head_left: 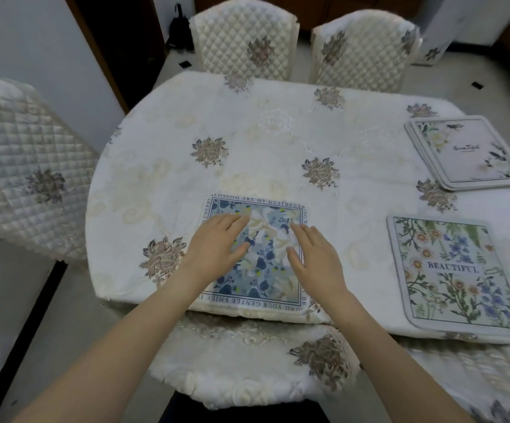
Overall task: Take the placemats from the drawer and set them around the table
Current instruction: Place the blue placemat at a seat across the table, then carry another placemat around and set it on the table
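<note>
Head view, floral placemat (458,273) right of hands, stacked placemats (469,152) beyond

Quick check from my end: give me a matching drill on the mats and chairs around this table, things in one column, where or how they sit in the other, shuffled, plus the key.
Things:
1. blue floral placemat
2. BEAUTIFUL placemat
3. stack of pale placemats
4. two quilted chairs

Places or states:
A. at the table's far side
B. near edge, under the left hand and the right hand, both flat
C. stacked at the far right
D. lying alone at the near right, untouched

Pairs: 1-B, 2-D, 3-C, 4-A
</note>
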{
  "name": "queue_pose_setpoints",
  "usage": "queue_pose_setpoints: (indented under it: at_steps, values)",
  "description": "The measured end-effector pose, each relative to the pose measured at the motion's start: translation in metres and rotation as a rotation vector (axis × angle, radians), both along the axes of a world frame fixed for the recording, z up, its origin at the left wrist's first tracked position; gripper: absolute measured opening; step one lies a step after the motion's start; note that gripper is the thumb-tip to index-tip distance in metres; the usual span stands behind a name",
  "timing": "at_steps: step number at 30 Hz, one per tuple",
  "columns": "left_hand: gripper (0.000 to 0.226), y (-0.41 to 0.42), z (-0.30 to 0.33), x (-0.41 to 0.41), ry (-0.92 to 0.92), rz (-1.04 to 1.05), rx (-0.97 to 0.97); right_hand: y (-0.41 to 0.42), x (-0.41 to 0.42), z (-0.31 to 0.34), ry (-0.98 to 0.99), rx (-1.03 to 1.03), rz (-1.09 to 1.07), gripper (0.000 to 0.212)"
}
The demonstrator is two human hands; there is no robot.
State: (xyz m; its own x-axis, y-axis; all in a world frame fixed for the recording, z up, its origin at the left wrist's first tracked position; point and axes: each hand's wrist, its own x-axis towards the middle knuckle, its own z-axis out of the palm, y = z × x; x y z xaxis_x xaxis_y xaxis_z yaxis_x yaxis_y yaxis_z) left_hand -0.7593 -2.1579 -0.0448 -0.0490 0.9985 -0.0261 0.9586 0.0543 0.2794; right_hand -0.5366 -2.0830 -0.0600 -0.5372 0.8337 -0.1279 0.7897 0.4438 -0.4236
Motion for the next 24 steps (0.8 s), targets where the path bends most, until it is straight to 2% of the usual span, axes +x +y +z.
queue_pose_setpoints:
  at_steps: [3, 7, 12, 16, 24]
  values:
    - [0.053, -0.015, 0.03, 0.022, -0.046, 0.032, 0.127, -0.018, 0.017, 0.028, 0.091, 0.056, -0.039, 0.053]
    - [0.056, -0.048, 0.044, 0.047, -0.103, 0.043, 0.183, -0.056, 0.044, 0.046, 0.142, 0.111, -0.14, 0.052]
    - [0.055, -0.087, 0.028, 0.064, -0.197, -0.036, 0.121, -0.119, 0.072, 0.04, 0.117, 0.102, -0.271, 0.053]
    - [0.056, -0.105, 0.016, 0.072, -0.175, -0.154, 0.089, -0.162, 0.084, 0.032, 0.127, 0.089, -0.397, 0.053]
    - [0.053, -0.095, 0.026, 0.111, -0.203, -0.228, 0.084, -0.159, 0.121, 0.044, 0.07, 0.132, -0.444, 0.052]
